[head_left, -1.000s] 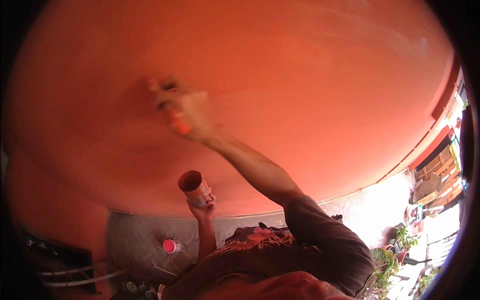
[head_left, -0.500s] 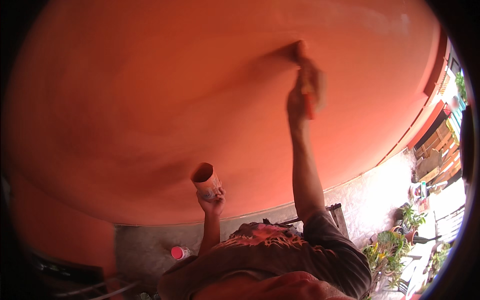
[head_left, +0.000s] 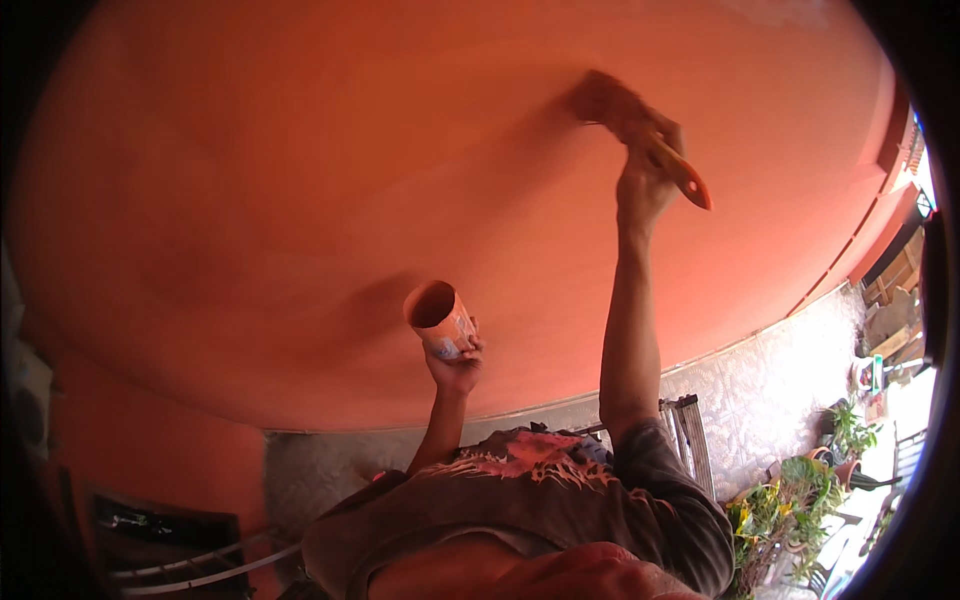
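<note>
My right hand (head_left: 651, 165) is raised high and closed round a paintbrush (head_left: 686, 182), its rounded handle end with a hole sticking out to the lower right. The bristle end lies against or very close to the orange wall (head_left: 330, 180), where a dark shadow spreads to its left. Lower and to the left, my left hand (head_left: 456, 368) is wrapped round a paint-smeared cylindrical can (head_left: 452, 325). The can is tilted, its open mouth up and toward the wall; the inside is dark orange and the paint level cannot be made out.
Grey concrete floor (head_left: 330, 470) runs along the wall's foot. A wooden frame like a ladder (head_left: 687, 440) stands behind my right arm. Potted plants (head_left: 790, 505) and wooden boards (head_left: 890, 325) are at the right. A dark opening (head_left: 165, 540) and pale curved bars (head_left: 215, 570) lie lower left.
The brush has turned in my right hand, its handle now slanting to the lower right, and that hand has shifted right. My left hand with the can has moved up and right.
</note>
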Demonstrator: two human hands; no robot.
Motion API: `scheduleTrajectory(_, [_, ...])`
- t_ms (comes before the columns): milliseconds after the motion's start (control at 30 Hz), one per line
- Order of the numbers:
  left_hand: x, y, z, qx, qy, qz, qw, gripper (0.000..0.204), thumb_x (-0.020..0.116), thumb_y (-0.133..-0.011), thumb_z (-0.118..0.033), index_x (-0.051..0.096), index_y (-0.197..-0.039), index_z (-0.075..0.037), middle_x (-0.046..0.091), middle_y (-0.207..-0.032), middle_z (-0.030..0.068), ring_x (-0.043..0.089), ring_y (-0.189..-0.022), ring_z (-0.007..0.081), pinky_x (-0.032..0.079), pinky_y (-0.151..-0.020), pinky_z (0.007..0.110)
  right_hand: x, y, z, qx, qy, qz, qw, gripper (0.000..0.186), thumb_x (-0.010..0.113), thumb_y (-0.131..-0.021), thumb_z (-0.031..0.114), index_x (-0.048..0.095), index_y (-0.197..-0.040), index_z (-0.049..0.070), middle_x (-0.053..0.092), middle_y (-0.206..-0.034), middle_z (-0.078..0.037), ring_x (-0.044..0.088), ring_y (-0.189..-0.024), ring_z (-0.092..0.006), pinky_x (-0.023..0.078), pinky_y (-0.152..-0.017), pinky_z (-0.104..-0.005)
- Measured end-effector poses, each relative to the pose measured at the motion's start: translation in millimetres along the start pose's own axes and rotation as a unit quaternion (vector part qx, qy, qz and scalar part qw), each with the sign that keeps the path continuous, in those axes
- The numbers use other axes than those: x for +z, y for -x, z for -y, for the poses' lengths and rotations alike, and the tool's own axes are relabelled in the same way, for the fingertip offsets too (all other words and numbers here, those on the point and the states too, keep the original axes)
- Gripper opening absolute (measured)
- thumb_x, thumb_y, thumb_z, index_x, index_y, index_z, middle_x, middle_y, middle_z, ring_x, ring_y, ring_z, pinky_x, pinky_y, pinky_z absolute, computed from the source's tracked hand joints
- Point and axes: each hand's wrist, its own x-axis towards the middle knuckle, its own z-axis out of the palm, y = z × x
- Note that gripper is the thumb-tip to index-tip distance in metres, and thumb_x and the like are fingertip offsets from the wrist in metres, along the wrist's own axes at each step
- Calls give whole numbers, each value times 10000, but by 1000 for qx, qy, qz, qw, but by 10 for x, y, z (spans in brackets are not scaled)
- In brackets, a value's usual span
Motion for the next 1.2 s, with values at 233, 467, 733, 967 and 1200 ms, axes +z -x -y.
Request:
scheduleTrajectory(233, [-44, 39, -72, 6, -17, -26, 1000, 758, 711, -861, -468, 449, -1424, -32, 513, -1391, 163, 606, -1079, 327, 577, -723, 330, 147, 196, -129, -174, 249, -34, 952, 187, 625, -911, 1, 704, -1057, 87, 678, -1087, -131, 696, -922, -304, 562, -722, -382])
scheduleTrajectory(467, [-37, 34, -89, -18, -6, -46, 999, 737, 722, -840, -449, 474, -1423, -72, 520, -1381, 146, 609, -1049, 298, 571, -715, 314, 482, 747, 195, -158, 25, 325, 932, 247, 679, -818, 41, 718, -1049, 117, 704, -1014, -85, 703, -862, -288, 565, -618, -346])
scheduleTrajectory(733, [-169, -57, -186, -49, -8, -17, 999, 729, 697, -867, -452, 464, -1410, -25, 526, -1378, 159, 604, -1057, 316, 586, -713, 312, -621, -739, -541, -148, 102, -98, 979, 152, 520, -953, 13, 632, -1038, -45, 682, -1012, -98, 653, -884, -200, 539, -823, -335])
scheduleTrajectory(967, [-175, -24, -155, -31, 2, -16, 999, 774, 697, -870, -455, 421, -1424, 10, 514, -1389, 170, 599, -1071, 330, 590, -725, 315, 42, -23, -297, -255, 355, 11, 899, 420, 701, -764, 3, 684, -1168, 115, 671, -1144, -89, 699, -839, -239, 570, -663, -328])
scheduleTrajectory(1200, [-191, 2, -146, -22, 4, -12, 1000, 711, 715, -859, -392, 453, -1416, -37, 510, -1385, 144, 608, -1057, 294, 576, -724, 316, 675, 646, 121, -90, -54, 332, 937, 229, 673, -889, 53, 698, -1116, 76, 699, -1079, -49, 696, -880, -179, 547, -640, -322])
